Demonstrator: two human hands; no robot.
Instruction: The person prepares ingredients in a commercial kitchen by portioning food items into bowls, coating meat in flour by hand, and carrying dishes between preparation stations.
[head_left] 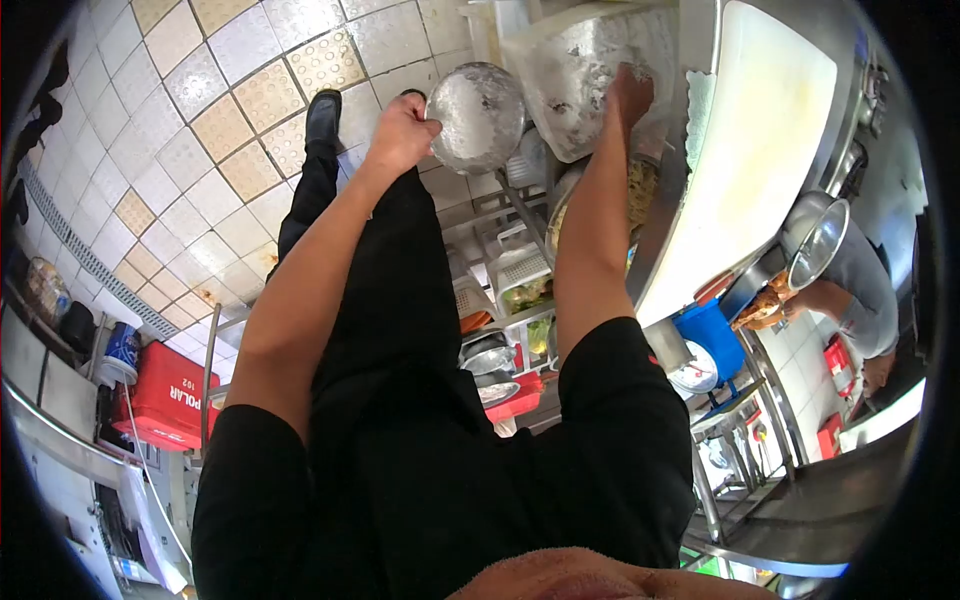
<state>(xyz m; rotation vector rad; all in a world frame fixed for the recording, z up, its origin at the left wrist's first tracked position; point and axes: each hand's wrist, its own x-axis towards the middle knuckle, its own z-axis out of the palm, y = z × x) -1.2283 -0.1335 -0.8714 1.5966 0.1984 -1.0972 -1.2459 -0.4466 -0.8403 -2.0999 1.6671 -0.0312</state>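
My left hand [402, 135] grips the rim of a round metal bowl [477, 118], its thumb over the edge. White powder coats the bowl's inner surface. To the right of the bowl, my right hand [629, 93] reaches down into a translucent plastic tub [550, 125] with white powder and clumps along its bottom and walls. The fingers of that hand are curled, and what they hold, if anything, is hidden. Below the tub, partly behind my right forearm, sits a container of pale yellow, shredded-looking food [642, 190].
A white cutting board [745, 130] lies on the steel counter at right. Beyond it, another person [860, 280] works near a metal bowl [818, 243] and a dial scale [695, 368]. Baskets [522, 268] fill the shelves underneath. A red cooler [170, 395] stands at left on tiled floor.
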